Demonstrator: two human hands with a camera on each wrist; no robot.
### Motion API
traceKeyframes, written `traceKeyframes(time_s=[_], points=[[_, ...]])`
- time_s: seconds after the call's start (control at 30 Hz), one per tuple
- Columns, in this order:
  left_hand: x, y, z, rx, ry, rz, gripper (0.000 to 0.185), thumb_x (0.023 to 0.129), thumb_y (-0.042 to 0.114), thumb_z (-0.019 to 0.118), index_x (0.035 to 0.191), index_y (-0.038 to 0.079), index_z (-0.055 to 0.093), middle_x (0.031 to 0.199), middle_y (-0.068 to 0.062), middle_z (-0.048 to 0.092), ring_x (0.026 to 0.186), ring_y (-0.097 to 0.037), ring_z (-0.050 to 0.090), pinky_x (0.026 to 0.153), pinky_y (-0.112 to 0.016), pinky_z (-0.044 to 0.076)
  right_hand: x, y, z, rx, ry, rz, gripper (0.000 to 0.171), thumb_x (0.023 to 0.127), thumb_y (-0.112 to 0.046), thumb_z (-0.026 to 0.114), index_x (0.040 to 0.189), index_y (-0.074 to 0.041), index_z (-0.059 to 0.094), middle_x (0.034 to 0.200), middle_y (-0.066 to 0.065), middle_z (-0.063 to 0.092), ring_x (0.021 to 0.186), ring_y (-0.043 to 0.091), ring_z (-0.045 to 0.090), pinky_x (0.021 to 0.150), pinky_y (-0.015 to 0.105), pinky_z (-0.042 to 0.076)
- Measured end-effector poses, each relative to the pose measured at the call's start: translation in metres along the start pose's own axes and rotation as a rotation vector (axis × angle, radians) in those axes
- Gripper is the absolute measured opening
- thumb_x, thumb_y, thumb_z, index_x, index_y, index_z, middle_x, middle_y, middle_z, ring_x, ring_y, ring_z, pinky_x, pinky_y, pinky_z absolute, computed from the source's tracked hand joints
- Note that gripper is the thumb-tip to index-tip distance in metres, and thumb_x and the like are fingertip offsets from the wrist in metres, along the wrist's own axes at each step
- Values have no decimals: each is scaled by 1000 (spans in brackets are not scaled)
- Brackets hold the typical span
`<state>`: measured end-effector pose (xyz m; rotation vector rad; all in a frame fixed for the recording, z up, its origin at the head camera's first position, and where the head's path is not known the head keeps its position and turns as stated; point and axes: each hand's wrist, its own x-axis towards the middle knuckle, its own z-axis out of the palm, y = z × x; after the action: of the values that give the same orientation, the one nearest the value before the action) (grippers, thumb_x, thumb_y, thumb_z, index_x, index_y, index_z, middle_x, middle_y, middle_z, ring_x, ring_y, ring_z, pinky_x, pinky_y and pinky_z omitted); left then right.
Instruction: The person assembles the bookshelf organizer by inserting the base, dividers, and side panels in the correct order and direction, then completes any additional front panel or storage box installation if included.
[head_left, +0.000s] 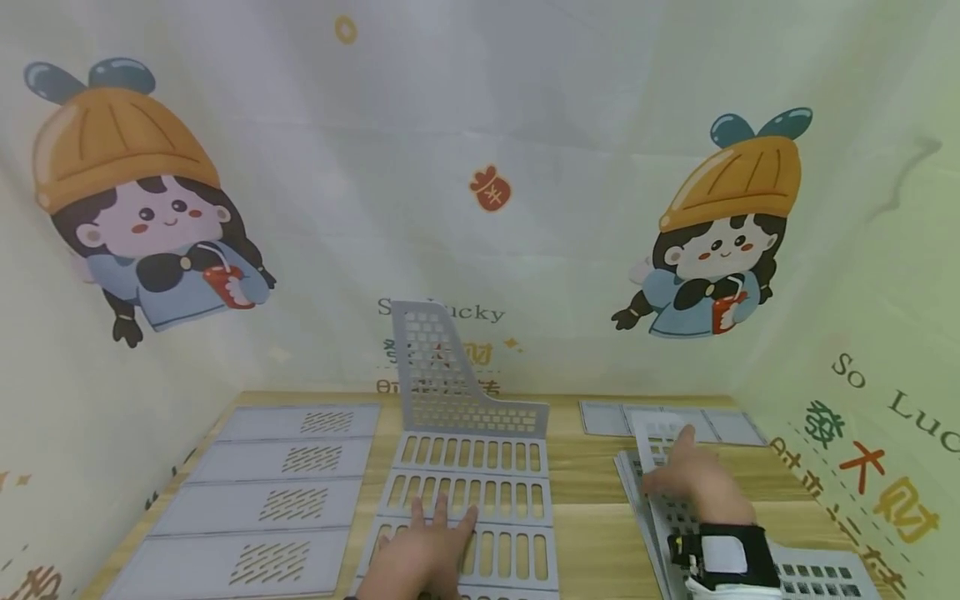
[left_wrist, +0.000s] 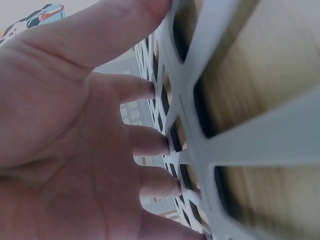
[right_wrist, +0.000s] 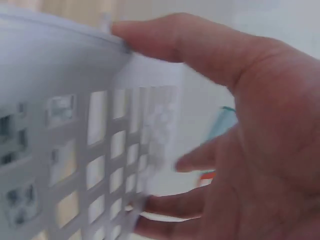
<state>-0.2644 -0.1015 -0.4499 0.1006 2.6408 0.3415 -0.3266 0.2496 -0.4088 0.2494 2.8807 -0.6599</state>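
Left hand point(head_left: 423, 552) lies flat, fingers straight, pressing the slotted base panel point(head_left: 471, 492) on the tabletop point(head_left: 585, 475). Right hand point(head_left: 693, 479), right of that panel, grips the top grid panel point(right_wrist: 85, 150) of the stack point(head_left: 817, 575), thumb over its edge, fingers under.

Risks:
- Upright side panel point(head_left: 450, 375) at the base panel's far edge could tip if the left hand shifts.
- The thumb-edge grip looks shallow; the grid panel could slip or drag the sheet beneath.

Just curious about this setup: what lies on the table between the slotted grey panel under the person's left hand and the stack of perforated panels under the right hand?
In the head view, only bare wooden table separates the slotted panel from the stack.
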Motion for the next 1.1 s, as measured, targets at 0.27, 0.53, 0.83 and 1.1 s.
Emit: traceKeyframes(time_s=[0.27, 0.53, 0.83, 1.1], points=[[2, -1, 0, -26, -5, 12, 112, 71, 38, 100, 165, 30, 40, 178, -16, 21, 164, -53, 12, 115, -91, 19, -21, -22, -29, 98, 251, -76, 135, 86, -42, 80, 161, 13, -17, 159, 52, 5, 144, 70, 14, 110, 83, 35], [12, -5, 5, -15, -18, 9, 117, 69, 41, 100, 166, 32, 37, 179, -16, 17, 164, -54, 9, 112, -93, 17, -28, -38, -26, 282, 494, -121, 140, 87, -53, 83, 166, -2, -22, 166, 41, 3, 150, 61, 16, 113, 79, 36], [18, -7, 10, -2, -18, -4, 119, 67, 43, 101, 166, 35, 36, 180, -13, 16, 165, -53, 8, 112, -93, 17, -14, -48, 0, 362, 670, -180, 140, 84, -45, 88, 168, -6, -17, 162, 36, 10, 139, 55, 30, 110, 75, 42], [-1, 3, 1, -32, 22, 2, 109, 68, 31, 101, 162, 28, 45, 177, -18, 25, 163, -55, 15, 115, -90, 19, -9, -68, 27, 336, 777, -305, 135, 82, -39, 92, 169, 2, -4, 164, 37, 14, 146, 57, 29, 117, 74, 37]])
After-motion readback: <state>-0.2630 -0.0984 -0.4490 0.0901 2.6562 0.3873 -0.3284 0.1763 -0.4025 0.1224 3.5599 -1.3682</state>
